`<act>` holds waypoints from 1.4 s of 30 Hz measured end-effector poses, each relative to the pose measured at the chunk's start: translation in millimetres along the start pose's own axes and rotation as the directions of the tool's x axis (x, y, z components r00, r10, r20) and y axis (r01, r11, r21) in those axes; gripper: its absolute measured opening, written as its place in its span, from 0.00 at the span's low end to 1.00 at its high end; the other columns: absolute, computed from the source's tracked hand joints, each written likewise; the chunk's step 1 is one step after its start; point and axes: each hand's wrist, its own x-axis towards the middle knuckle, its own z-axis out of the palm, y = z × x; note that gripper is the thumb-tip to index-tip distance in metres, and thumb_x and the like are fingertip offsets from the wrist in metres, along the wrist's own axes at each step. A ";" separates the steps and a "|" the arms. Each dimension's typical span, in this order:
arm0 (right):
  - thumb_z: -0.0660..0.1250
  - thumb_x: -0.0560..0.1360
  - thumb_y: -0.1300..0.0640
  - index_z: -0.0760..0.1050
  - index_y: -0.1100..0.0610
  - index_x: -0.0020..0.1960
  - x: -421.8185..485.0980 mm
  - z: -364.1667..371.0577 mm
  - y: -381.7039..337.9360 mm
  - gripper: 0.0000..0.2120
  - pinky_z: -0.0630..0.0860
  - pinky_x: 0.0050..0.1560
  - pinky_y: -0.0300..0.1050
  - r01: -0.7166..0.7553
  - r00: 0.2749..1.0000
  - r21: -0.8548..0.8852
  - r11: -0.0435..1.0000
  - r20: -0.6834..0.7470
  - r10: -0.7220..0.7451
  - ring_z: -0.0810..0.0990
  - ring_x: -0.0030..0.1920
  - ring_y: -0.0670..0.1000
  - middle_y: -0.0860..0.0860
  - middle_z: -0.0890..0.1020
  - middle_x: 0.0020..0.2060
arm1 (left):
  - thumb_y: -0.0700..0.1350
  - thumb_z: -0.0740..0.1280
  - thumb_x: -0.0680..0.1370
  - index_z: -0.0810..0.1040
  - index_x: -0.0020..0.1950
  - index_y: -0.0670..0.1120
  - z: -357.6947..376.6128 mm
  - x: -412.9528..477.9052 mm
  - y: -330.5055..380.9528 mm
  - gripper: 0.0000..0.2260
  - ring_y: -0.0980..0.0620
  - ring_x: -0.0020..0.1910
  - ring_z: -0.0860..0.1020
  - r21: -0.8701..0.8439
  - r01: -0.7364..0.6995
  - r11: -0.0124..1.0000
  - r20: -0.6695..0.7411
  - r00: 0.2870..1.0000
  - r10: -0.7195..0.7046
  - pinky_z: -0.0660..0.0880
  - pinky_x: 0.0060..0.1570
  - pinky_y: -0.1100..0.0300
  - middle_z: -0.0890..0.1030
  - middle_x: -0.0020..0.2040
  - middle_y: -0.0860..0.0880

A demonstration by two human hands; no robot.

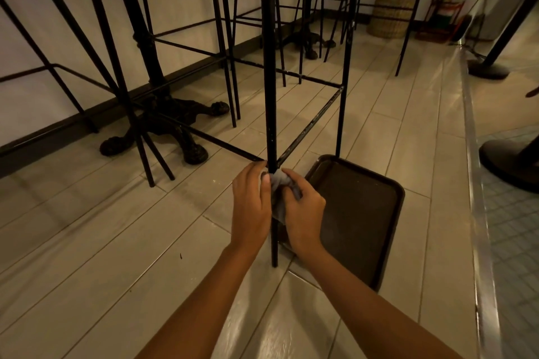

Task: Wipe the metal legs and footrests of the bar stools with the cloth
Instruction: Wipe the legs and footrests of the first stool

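Note:
A black metal stool leg (269, 67) runs down the middle of the view to the floor. Two footrest bars (312, 122) meet it just above my hands. A grey cloth (278, 183) is wrapped around the leg right below that joint. My left hand (251, 207) presses the cloth from the left side of the leg. My right hand (303, 213) grips the cloth from the right, fingers curled over it. Part of the cloth hangs down between my hands.
A dark brown tray (388, 213) lies on the tiled floor right behind the leg. More black stool legs (224, 46) and an ornate table base (163, 125) stand left along the wall. Stanchion bases (507, 163) sit right, past a metal floor strip (475, 183).

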 end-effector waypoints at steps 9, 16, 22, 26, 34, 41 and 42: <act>0.61 0.76 0.68 0.78 0.55 0.57 12.2 -16.2 -12.2 0.14 0.78 0.57 0.44 0.156 0.988 0.027 0.987 -0.004 -0.156 0.81 0.52 0.45 0.51 0.82 0.50 | 0.30 0.55 0.76 0.63 0.72 0.41 -3.8 24.2 -4.9 0.24 0.49 0.71 0.63 0.142 -0.095 0.985 0.050 0.995 0.089 0.58 0.70 0.57 0.67 0.71 0.43; 0.60 0.74 0.69 0.79 0.57 0.53 6.3 -21.5 -5.3 0.14 0.74 0.55 0.33 0.299 0.946 -0.060 0.952 0.150 -0.288 0.78 0.51 0.40 0.47 0.80 0.48 | 0.43 0.56 0.72 0.76 0.58 0.39 -5.7 40.3 -21.3 0.19 0.38 0.63 0.74 0.464 -0.313 0.829 0.283 0.939 0.196 0.69 0.61 0.42 0.79 0.58 0.40; 0.59 0.74 0.66 0.78 0.56 0.52 3.7 -29.3 5.8 0.13 0.74 0.54 0.33 0.271 0.953 -0.033 0.962 0.151 -0.263 0.79 0.50 0.41 0.46 0.80 0.48 | 0.37 0.58 0.69 0.76 0.59 0.37 -1.2 37.7 -19.5 0.20 0.38 0.64 0.72 0.478 -0.296 0.827 0.226 0.951 0.211 0.69 0.62 0.38 0.79 0.58 0.39; 0.59 0.75 0.67 0.77 0.60 0.54 24.2 -30.1 -3.9 0.11 0.77 0.56 0.42 0.313 0.949 0.012 0.950 0.018 -0.313 0.79 0.52 0.46 0.53 0.81 0.49 | 0.29 0.65 0.66 0.76 0.59 0.36 0.7 35.4 -17.6 0.21 0.37 0.63 0.73 0.482 -0.283 0.829 0.153 0.959 0.239 0.65 0.63 0.38 0.79 0.58 0.38; 0.57 0.77 0.64 0.72 0.58 0.63 45.1 1.7 -3.2 0.16 0.65 0.71 0.49 0.287 0.939 -0.089 0.954 0.225 -0.261 0.70 0.66 0.47 0.52 0.76 0.62 | 0.41 0.73 0.70 0.73 0.63 0.37 16.4 35.2 -24.2 0.24 0.39 0.67 0.69 0.585 -0.244 0.773 0.198 0.968 0.156 0.67 0.66 0.44 0.77 0.61 0.39; 0.55 0.76 0.54 0.76 0.64 0.57 60.4 2.9 2.2 0.19 0.64 0.70 0.45 0.441 0.872 -0.279 0.853 0.357 -0.334 0.74 0.63 0.56 0.60 0.79 0.56 | 0.41 0.73 0.70 0.71 0.63 0.36 22.8 32.7 -29.3 0.24 0.39 0.67 0.70 0.626 -0.257 0.736 0.162 0.966 0.199 0.64 0.67 0.47 0.76 0.61 0.36; 0.57 0.76 0.58 0.76 0.65 0.56 64.1 2.5 6.6 0.16 0.62 0.70 0.40 0.464 0.865 -0.304 0.832 0.359 -0.351 0.75 0.62 0.57 0.60 0.79 0.55 | 0.40 0.72 0.70 0.72 0.62 0.36 23.0 32.5 -28.3 0.23 0.39 0.66 0.70 0.622 -0.250 0.742 0.152 0.968 0.199 0.64 0.66 0.47 0.77 0.60 0.37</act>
